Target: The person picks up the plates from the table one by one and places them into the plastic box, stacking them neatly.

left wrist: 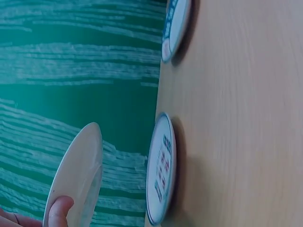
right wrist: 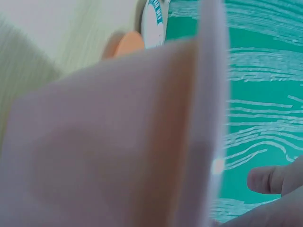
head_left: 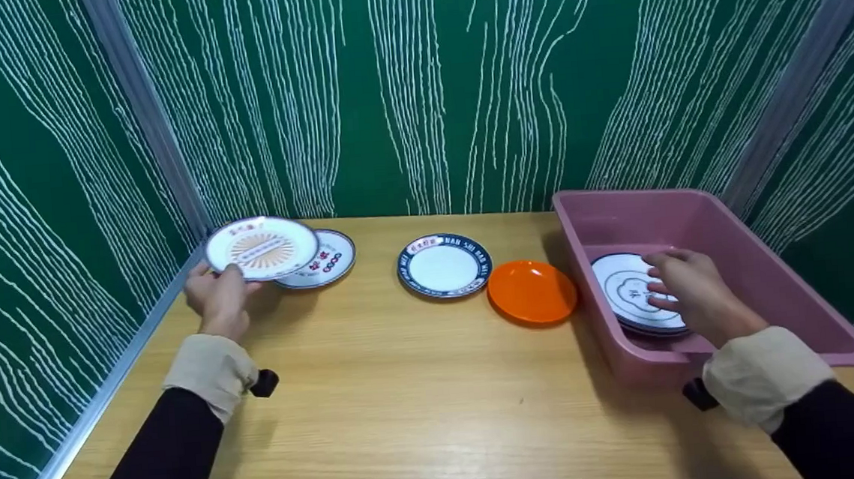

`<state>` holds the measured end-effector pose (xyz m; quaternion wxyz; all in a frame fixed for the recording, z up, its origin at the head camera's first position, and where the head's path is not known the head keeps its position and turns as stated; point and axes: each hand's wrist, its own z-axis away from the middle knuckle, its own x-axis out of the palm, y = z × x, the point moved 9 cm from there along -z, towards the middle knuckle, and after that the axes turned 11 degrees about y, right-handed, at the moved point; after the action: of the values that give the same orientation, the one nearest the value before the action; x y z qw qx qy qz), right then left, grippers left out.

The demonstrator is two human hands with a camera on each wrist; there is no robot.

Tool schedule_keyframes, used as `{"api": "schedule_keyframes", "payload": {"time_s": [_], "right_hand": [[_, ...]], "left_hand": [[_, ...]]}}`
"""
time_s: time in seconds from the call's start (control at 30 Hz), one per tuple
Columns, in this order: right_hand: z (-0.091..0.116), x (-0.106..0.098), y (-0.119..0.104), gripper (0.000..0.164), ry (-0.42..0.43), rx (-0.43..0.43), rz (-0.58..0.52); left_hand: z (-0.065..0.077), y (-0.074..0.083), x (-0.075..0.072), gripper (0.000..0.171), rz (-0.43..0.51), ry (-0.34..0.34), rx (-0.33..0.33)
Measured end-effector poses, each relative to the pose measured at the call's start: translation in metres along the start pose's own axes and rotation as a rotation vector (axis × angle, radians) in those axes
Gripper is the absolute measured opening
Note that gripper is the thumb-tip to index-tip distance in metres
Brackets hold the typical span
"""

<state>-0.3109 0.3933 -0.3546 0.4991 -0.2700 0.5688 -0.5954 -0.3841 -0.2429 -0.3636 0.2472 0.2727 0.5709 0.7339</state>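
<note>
Nearest you, your dark sleeves [head_left: 164,453] end in pale turned-up cuffs [head_left: 207,371], with a small black device [head_left: 264,383] at each wrist. They extend over a wood-grain table [head_left: 407,391].

Your right hand [head_left: 693,288] is inside the outline of the pink tub [head_left: 666,215] at the table's right, fingers apart and gripping nothing. It is above the line-patterned plate [head_left: 621,290] lying in the tub; contact cannot be confirmed. That plate bears an outlined emblem with Chinese lettering, partly covered by your fingers; a dark edge shows beneath it.

Your left hand [head_left: 219,299] is clamped on the sunburst plate [head_left: 266,251], thumb over its edge. You have this plate raised clear of the table at the left. Its orange rays are crossed by a slanting line of small characters, and red marks sit on the upper rim; both are too small to read.

Just beside the tub lies the orange plate [head_left: 531,292], its visible face plain. Next to it is the dark-rimmed plate [head_left: 444,267], marked in white Latin capitals: "SHI" is legible, the remainder uncertain. The red-lettered plate [head_left: 336,252] is partly hidden behind your raised one; its characters are not legible.

Farthest is the green wall [head_left: 360,139] with whitish wavy lines.
</note>
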Motion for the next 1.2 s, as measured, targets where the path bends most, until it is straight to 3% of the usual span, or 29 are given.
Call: {"api": "schedule_keyframes", "payload": {"time_s": [0.2, 0.4, 0.8, 1.2], "right_hand": [[0.012, 0.024, -0.020, 0.070, -0.047, -0.064, -0.008], [0.024, 0.048, -0.034, 0.062, -0.083, -0.064, -0.041], [0.036, 0.092, -0.038, 0.058, -0.121, -0.020, -0.125], [0.041, 0.131, -0.040, 0.053, -0.152, -0.037, -0.112]], "left_hand": [[0.026, 0.003, 0.025, 0.057, -0.006, -0.082, 0.005], [0.051, 0.002, 0.045, 0.055, -0.008, -0.157, 0.014], [0.096, -0.010, 0.065, 0.056, -0.050, -0.282, -0.012], [0.138, -0.029, 0.091, 0.057, 0.068, -0.383, -0.098]]}}
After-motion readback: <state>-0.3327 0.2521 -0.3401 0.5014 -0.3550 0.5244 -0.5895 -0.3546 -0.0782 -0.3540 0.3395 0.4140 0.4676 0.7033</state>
